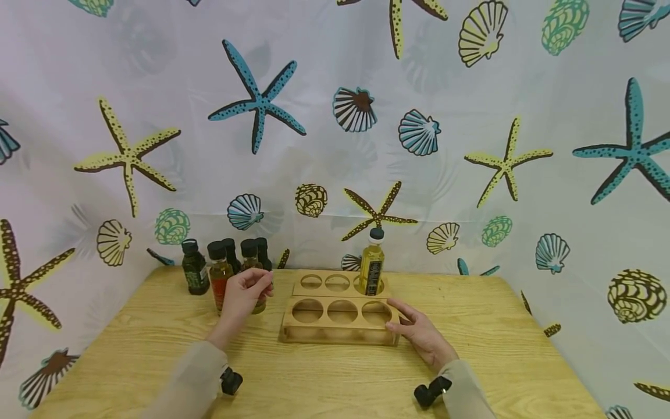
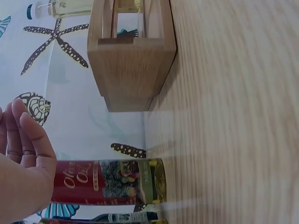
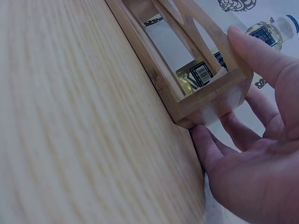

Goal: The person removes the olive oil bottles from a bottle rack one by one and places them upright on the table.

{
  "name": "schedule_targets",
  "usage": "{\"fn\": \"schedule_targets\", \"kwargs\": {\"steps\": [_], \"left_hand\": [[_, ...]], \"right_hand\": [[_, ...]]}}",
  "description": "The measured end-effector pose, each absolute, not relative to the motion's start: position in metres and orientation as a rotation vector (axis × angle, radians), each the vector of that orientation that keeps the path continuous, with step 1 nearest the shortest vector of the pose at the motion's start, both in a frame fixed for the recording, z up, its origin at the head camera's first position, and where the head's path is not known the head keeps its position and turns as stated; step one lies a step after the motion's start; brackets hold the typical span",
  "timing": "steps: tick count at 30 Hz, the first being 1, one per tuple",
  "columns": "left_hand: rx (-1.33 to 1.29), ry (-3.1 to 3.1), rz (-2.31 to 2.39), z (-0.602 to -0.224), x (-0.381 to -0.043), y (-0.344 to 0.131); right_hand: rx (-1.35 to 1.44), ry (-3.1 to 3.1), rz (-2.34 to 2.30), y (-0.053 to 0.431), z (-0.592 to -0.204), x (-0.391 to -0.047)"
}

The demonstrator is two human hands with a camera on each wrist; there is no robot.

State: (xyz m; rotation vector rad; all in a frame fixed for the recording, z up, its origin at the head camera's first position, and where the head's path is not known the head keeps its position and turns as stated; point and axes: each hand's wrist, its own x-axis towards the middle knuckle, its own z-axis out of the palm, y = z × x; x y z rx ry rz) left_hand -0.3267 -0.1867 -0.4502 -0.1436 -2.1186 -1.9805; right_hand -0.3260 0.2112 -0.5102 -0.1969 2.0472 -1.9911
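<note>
A two-tier wooden rack (image 1: 340, 334) with round holes stands on the table. One bottle of yellow oil (image 1: 373, 265) with a dark cap stands upright in its back right hole. My right hand (image 1: 421, 336) holds the rack's right end, the thumb on the upper edge and fingers against the side panel in the right wrist view. My left hand (image 1: 245, 292) is raised before the bottles on the left, its fingers loosely bent with nothing seen between them. In the left wrist view, an olive oil bottle (image 2: 117, 182) with a red label stands close beside that hand, partly covered by it.
A dark green bottle (image 1: 195, 270) stands at the far left of the group. Several more dark-capped bottles stand beside and behind the red-labelled one. The wooden table (image 1: 314, 384) ends at a patterned curtain (image 1: 324, 157) at the back and sides.
</note>
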Motion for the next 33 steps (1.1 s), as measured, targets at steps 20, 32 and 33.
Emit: {"fn": "schedule_targets", "kwargs": {"steps": [20, 32, 33], "left_hand": [[-0.211, -2.148, -2.032, -0.458, -0.334, -0.15], [-0.23, -2.156, -2.02, -0.456, -0.335, -0.129], [-0.236, -2.158, -2.02, -0.456, -0.335, -0.127]], "right_hand": [[-0.202, 2.063, -1.986, 0.212, -0.513, -0.325], [-0.196, 2.066, -1.986, 0.212, -0.512, -0.325], [-0.198, 2.065, -1.983, 0.212, -0.512, -0.324]]}}
